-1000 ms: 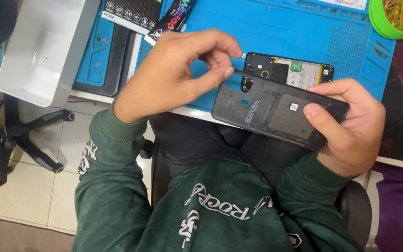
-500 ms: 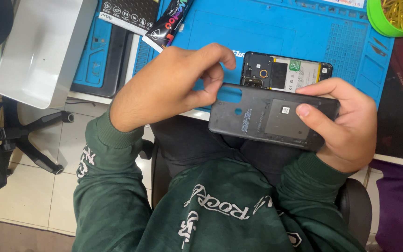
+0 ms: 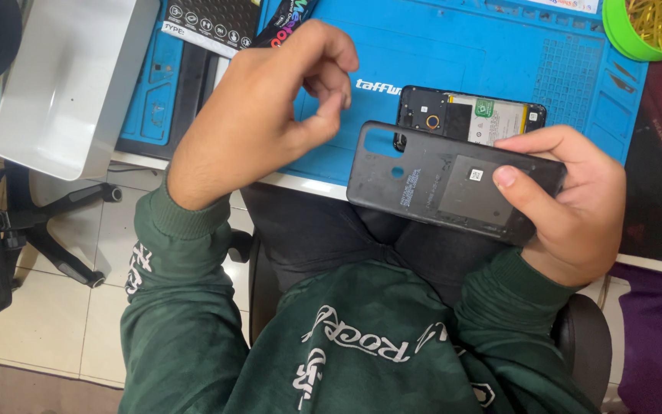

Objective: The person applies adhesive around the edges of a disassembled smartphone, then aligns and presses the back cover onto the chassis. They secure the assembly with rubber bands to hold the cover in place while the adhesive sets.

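Left hand (image 3: pixel 270 115) has lifted off the dark back cover (image 3: pixel 453 184) since half a second ago — fingers pinched together, holding nothing visible. Right hand (image 3: pixel 568 207) alone grips the cover, clear of the opened phone (image 3: pixel 469 115) lying on the blue mat (image 3: pixel 453 46) — cover looks separated. Free room leftward; white tray (image 3: pixel 70 84) near.

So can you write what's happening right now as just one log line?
left hand: lifted, empty, fingers pinched | right hand: holds dark grey plastic phone back cover | opened black phone: lies on blue work mat
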`<state>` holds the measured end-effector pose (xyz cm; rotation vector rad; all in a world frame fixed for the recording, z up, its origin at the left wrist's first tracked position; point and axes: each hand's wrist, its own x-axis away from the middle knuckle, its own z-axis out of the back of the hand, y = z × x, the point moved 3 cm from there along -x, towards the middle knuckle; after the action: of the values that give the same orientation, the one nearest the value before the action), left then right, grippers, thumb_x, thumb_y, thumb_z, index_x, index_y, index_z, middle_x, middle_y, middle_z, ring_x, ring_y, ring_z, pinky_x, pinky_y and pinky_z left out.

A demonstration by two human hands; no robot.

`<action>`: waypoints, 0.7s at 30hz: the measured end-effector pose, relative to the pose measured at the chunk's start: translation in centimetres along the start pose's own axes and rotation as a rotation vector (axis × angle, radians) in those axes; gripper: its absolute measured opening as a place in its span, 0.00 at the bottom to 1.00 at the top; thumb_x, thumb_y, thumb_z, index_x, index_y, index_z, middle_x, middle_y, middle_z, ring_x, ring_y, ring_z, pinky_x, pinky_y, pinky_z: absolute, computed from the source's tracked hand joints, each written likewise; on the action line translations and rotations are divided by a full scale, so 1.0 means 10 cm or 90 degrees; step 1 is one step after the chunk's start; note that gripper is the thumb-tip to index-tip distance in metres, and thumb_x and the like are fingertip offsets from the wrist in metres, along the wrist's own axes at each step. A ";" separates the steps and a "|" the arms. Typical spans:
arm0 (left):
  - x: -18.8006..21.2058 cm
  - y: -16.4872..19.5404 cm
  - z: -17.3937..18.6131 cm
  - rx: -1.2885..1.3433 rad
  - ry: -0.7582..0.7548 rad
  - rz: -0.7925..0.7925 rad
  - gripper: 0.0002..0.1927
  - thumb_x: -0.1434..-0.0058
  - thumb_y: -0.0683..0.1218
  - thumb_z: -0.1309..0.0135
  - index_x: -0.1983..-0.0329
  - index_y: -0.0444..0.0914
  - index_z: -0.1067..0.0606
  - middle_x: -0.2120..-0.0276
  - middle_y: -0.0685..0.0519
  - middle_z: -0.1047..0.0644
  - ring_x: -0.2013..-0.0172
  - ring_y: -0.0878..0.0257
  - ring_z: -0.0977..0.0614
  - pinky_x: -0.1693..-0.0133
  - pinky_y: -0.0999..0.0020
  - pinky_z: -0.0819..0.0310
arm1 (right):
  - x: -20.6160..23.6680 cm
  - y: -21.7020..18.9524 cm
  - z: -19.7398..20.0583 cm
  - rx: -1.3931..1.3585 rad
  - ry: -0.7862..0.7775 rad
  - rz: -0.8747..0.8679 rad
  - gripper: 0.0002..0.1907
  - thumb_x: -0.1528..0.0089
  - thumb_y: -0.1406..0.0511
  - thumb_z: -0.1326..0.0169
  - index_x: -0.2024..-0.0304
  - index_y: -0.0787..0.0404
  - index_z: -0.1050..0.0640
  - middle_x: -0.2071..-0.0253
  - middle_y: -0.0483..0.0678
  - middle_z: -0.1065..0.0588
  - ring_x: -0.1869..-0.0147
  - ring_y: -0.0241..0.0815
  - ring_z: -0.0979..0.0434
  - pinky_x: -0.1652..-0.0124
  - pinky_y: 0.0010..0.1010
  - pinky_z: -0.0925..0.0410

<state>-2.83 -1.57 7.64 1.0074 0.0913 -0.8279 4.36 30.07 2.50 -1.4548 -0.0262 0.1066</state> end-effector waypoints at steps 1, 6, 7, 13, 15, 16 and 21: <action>0.00 -0.01 0.00 0.011 0.004 0.000 0.13 0.30 0.33 0.42 0.48 0.33 0.32 0.64 0.52 0.21 0.60 0.64 0.15 0.52 0.72 0.20 | 0.00 0.00 0.00 0.000 0.002 0.000 0.10 0.34 0.75 0.40 0.51 0.73 0.23 0.58 0.52 0.20 0.56 0.31 0.22 0.52 0.19 0.30; -0.03 -0.03 -0.14 0.098 -0.029 0.026 0.11 0.29 0.36 0.39 0.49 0.32 0.29 0.63 0.53 0.19 0.57 0.64 0.15 0.51 0.71 0.19 | 0.01 0.01 -0.01 -0.002 0.010 0.000 0.10 0.34 0.75 0.40 0.51 0.73 0.23 0.58 0.52 0.20 0.56 0.31 0.22 0.51 0.19 0.30; -0.04 -0.02 -0.16 0.095 -0.030 0.033 0.11 0.29 0.36 0.39 0.49 0.33 0.29 0.62 0.53 0.19 0.57 0.65 0.15 0.51 0.71 0.19 | 0.01 0.01 -0.01 -0.005 0.011 -0.005 0.10 0.34 0.75 0.40 0.51 0.73 0.24 0.59 0.52 0.20 0.56 0.31 0.22 0.50 0.20 0.30; -0.05 -0.01 -0.18 0.037 -0.054 0.029 0.13 0.32 0.35 0.42 0.46 0.33 0.28 0.60 0.51 0.19 0.57 0.62 0.14 0.53 0.70 0.19 | 0.00 0.00 -0.03 0.006 -0.001 -0.007 0.10 0.34 0.75 0.41 0.51 0.73 0.24 0.58 0.52 0.20 0.55 0.31 0.22 0.50 0.20 0.30; -0.05 0.01 -0.19 -0.009 -0.058 -0.023 0.15 0.32 0.35 0.42 0.44 0.33 0.28 0.58 0.49 0.20 0.54 0.59 0.14 0.51 0.69 0.20 | -0.01 -0.01 -0.05 -0.004 -0.008 -0.012 0.10 0.34 0.75 0.41 0.51 0.73 0.24 0.58 0.52 0.20 0.55 0.31 0.21 0.49 0.21 0.30; -0.05 0.02 -0.20 0.003 -0.062 -0.037 0.14 0.31 0.36 0.42 0.44 0.33 0.29 0.57 0.48 0.20 0.54 0.58 0.15 0.51 0.69 0.20 | -0.01 -0.01 -0.06 -0.011 -0.011 -0.012 0.10 0.34 0.75 0.41 0.51 0.73 0.24 0.58 0.52 0.20 0.56 0.31 0.22 0.49 0.21 0.30; -0.09 0.02 -0.33 0.075 -0.090 -0.033 0.14 0.30 0.38 0.42 0.43 0.34 0.29 0.60 0.51 0.19 0.57 0.58 0.14 0.54 0.68 0.21 | -0.03 -0.03 -0.13 -0.015 -0.024 -0.040 0.13 0.36 0.75 0.41 0.49 0.72 0.24 0.55 0.52 0.20 0.52 0.32 0.21 0.50 0.21 0.30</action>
<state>-2.43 1.54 6.34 1.0568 -0.0534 -0.9587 4.23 28.69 2.63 -1.4746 -0.1044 0.0834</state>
